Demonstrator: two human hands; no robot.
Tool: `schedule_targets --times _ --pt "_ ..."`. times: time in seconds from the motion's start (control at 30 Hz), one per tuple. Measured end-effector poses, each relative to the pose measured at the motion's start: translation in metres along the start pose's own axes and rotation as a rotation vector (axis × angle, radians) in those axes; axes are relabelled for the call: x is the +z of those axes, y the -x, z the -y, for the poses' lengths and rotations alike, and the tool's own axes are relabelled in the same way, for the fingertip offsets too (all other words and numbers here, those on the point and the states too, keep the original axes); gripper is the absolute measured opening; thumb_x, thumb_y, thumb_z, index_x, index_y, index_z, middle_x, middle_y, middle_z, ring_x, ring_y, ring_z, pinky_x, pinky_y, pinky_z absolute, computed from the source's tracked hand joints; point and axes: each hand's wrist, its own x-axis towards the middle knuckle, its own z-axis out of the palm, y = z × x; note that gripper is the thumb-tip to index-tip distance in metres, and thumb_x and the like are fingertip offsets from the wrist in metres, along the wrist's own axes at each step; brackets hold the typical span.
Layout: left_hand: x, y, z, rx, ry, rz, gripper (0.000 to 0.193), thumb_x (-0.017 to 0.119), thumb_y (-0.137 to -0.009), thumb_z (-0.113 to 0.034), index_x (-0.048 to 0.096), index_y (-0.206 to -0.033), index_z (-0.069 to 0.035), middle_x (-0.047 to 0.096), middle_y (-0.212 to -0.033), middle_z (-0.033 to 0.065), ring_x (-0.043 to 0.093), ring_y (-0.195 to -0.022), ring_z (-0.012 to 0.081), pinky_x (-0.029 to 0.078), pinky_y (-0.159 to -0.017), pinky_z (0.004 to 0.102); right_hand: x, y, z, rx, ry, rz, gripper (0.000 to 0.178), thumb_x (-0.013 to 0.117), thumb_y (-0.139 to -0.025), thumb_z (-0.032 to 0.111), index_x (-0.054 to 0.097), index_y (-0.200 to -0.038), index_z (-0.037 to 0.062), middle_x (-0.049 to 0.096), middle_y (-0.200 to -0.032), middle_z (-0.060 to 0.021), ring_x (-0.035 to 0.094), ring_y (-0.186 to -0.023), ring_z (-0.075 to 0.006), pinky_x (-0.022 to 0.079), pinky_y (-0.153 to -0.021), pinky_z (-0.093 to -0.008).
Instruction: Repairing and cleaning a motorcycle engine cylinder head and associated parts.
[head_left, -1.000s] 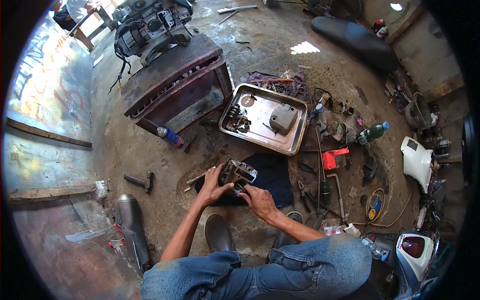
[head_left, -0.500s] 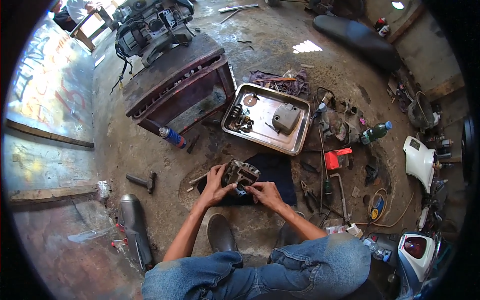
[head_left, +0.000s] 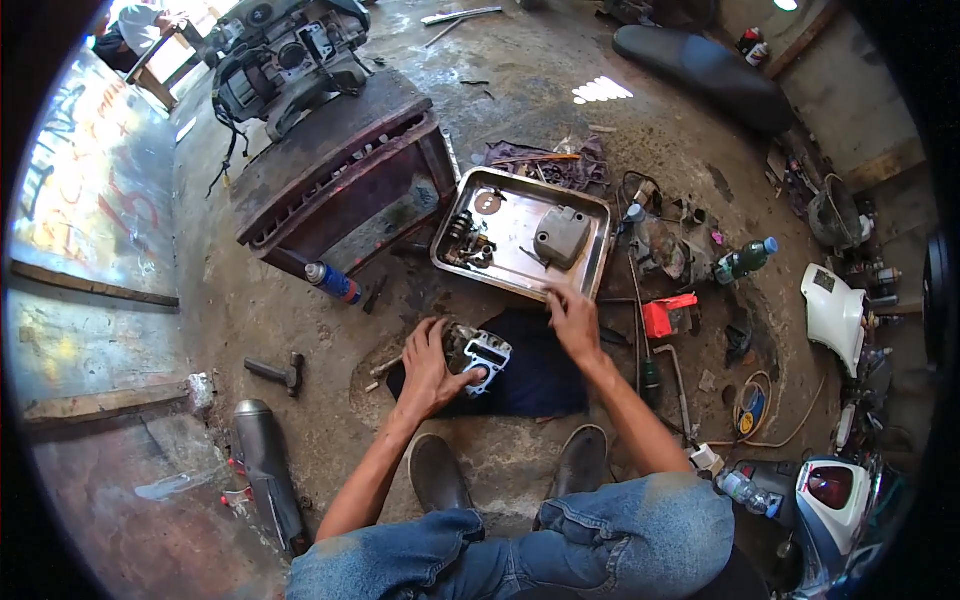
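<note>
My left hand [head_left: 428, 368] grips a grey metal engine cylinder head [head_left: 459, 343] that rests on a dark cloth [head_left: 535, 377]. Its thumb presses on a light-blue gasket [head_left: 487, 360] lying against the part's face; the palm and fingers cover much of the left side. Over the near rim of a metal tray [head_left: 512, 280] is my right hand [head_left: 574, 325], fingers bent together and pointing at the rim; whatever they hold, if anything, cannot be made out. Inside the tray lie a grey engine cover [head_left: 562, 236], a round brown disc [head_left: 488, 203] and small oily engine parts [head_left: 470, 240].
Left of the tray are a dark red crate-like box [head_left: 345, 200] and a blue spray can [head_left: 333, 283]. A hammer [head_left: 275, 372] and an exhaust muffler [head_left: 266, 475] lie further left. To the right are a red box [head_left: 668, 315], a green bottle [head_left: 745, 260] and long-handled tools [head_left: 650, 375].
My right hand has left the cylinder head and moved forward and right to the tray's edge. The blue gasket now shows on the part's face, under my left thumb. The whole view has shifted slightly.
</note>
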Motion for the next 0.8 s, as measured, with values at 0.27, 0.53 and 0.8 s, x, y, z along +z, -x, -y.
schedule_targets --times 0.27,0.53,0.8 --pt "0.001 -0.073 -0.042 0.418 -0.374 0.313 0.075 0.084 -0.072 -0.061 0.071 -0.12 -0.005 0.071 -0.117 0.0211 0.063 -0.119 0.04 0.049 -0.101 0.0535 0.012 -0.073 -0.032 -0.41 0.602 0.224 0.023 0.056 -0.094 0.007 0.073 -0.109 0.0087 0.067 -0.11 -0.0097 0.073 -0.091 -0.035 0.06 -0.078 -0.0455" --pt "-0.007 -0.114 -0.04 0.401 -0.433 0.758 0.063 0.083 -0.072 -0.061 0.08 -0.1 -0.004 0.076 -0.089 0.0208 0.075 -0.086 0.0369 0.06 -0.077 0.044 0.02 -0.081 -0.051 -0.644 0.757 0.259 0.011 0.058 -0.091 0.008 0.066 -0.098 0.0064 0.063 -0.097 -0.011 0.074 -0.085 -0.0305 0.061 -0.07 -0.0431" --pt "-0.04 -0.101 -0.016 0.28 -0.046 0.545 0.057 0.08 -0.084 -0.053 0.078 -0.108 -0.002 0.076 -0.094 0.0234 0.075 -0.084 0.0364 0.059 -0.077 0.044 0.015 -0.094 -0.05 -0.679 0.775 0.226 0.009 0.061 -0.088 0.007 0.067 -0.095 0.0063 0.063 -0.103 -0.0095 0.074 -0.085 -0.0279 0.061 -0.071 -0.0424"
